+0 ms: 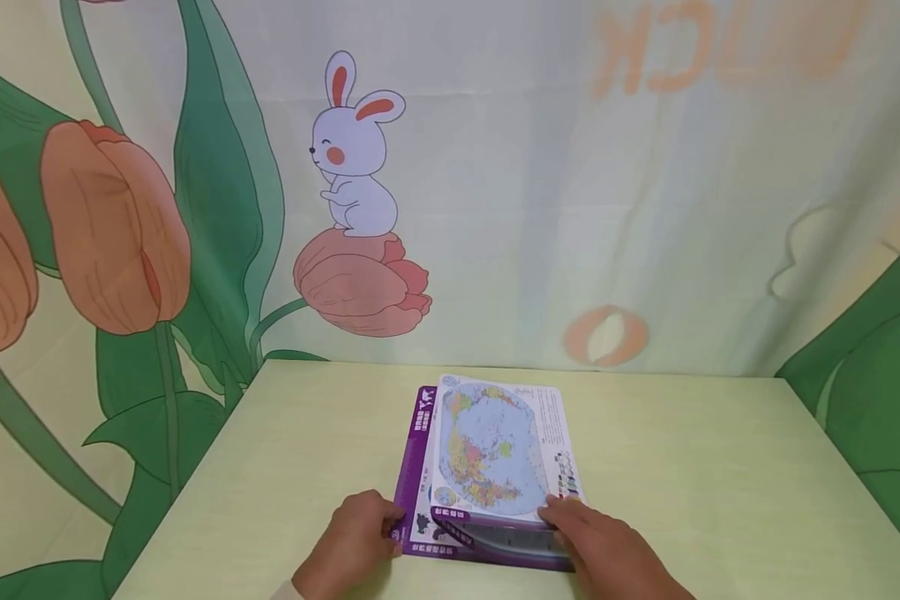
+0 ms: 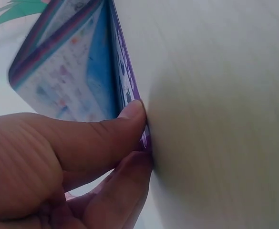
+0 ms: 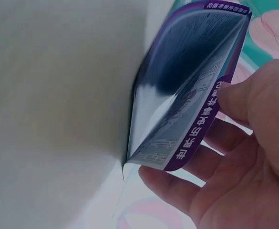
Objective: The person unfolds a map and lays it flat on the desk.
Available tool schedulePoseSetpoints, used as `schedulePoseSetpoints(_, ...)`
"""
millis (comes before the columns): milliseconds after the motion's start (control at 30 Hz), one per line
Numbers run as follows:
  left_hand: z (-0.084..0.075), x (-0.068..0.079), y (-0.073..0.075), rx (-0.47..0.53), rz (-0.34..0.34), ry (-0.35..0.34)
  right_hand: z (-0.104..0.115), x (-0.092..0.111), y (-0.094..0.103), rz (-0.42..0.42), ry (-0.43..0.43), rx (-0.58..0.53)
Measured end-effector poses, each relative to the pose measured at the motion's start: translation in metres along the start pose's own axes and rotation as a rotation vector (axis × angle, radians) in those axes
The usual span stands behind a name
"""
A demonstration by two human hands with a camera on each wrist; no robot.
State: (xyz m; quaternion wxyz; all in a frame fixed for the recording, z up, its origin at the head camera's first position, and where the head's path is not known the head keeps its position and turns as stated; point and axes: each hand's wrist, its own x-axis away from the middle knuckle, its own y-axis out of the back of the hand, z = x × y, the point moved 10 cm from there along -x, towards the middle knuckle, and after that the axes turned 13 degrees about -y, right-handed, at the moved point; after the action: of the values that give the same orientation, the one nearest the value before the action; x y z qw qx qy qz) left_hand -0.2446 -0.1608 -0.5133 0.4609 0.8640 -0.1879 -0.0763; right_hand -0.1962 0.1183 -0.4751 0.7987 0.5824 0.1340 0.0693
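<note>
A folded world map (image 1: 491, 446) with purple borders lies on the table before me. Its top panel shows a coloured world map on pale blue, and the near side gapes between the layers. My left hand (image 1: 352, 537) pinches the near left corner of the bottom panel between thumb and fingers; in the left wrist view the thumb (image 2: 129, 114) presses on the purple edge. At the near right corner, my right hand (image 1: 615, 546) grips the raised upper panel. The right wrist view has the thumb (image 3: 234, 100) on its purple title strip and the fingers behind it.
The pale yellow-green table (image 1: 720, 467) extends to both sides of the map. Behind its far edge hangs a cloth backdrop (image 1: 510, 208) printed with tulips, leaves and a white rabbit (image 1: 363, 167).
</note>
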Motion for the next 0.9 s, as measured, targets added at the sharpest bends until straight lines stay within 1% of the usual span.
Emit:
schedulePoseSetpoints(100,0.008,0.002,0.001,-0.004,0.004,0.045,-0.003,0.004,0.018,-0.144,0.076,-0.043)
schedulePoseSetpoints(133,0.012,0.003,0.002,0.001,0.002,0.061,-0.005,0.005,0.023,-0.179,0.091,-0.057)
schedulePoseSetpoints(200,0.020,0.006,0.003,0.013,-0.002,0.090,-0.011,0.007,0.032,-0.233,0.110,-0.098)
schedulePoseSetpoints(233,0.023,0.007,0.005,0.022,-0.007,0.096,-0.016,0.007,0.036,-0.244,0.108,-0.121)
schedulePoseSetpoints(333,0.030,0.011,0.011,0.041,-0.030,0.070,-0.031,0.009,0.045,-0.232,0.098,-0.217)
schedulePoseSetpoints(433,0.038,0.016,0.017,0.073,-0.050,0.040,-0.049,0.013,0.051,-0.193,0.075,-0.332)
schedulePoseSetpoints(533,0.050,0.020,0.020,0.107,-0.058,0.056,-0.065,0.021,0.057,-0.185,0.050,-0.393)
schedulePoseSetpoints(667,0.063,0.025,0.023,0.119,-0.067,0.091,-0.085,0.032,0.063,-0.219,-0.016,-0.377)
schedulePoseSetpoints(733,0.067,0.026,0.023,0.117,-0.069,0.105,-0.097,0.038,0.065,-0.222,-0.075,-0.360)
schedulePoseSetpoints(800,0.068,0.028,0.022,0.120,-0.066,0.129,-0.111,0.043,0.065,-0.199,-0.157,-0.338)
schedulePoseSetpoints(900,0.072,0.030,0.021,0.119,-0.064,0.166,-0.130,0.052,0.065,-0.166,-0.247,-0.298)
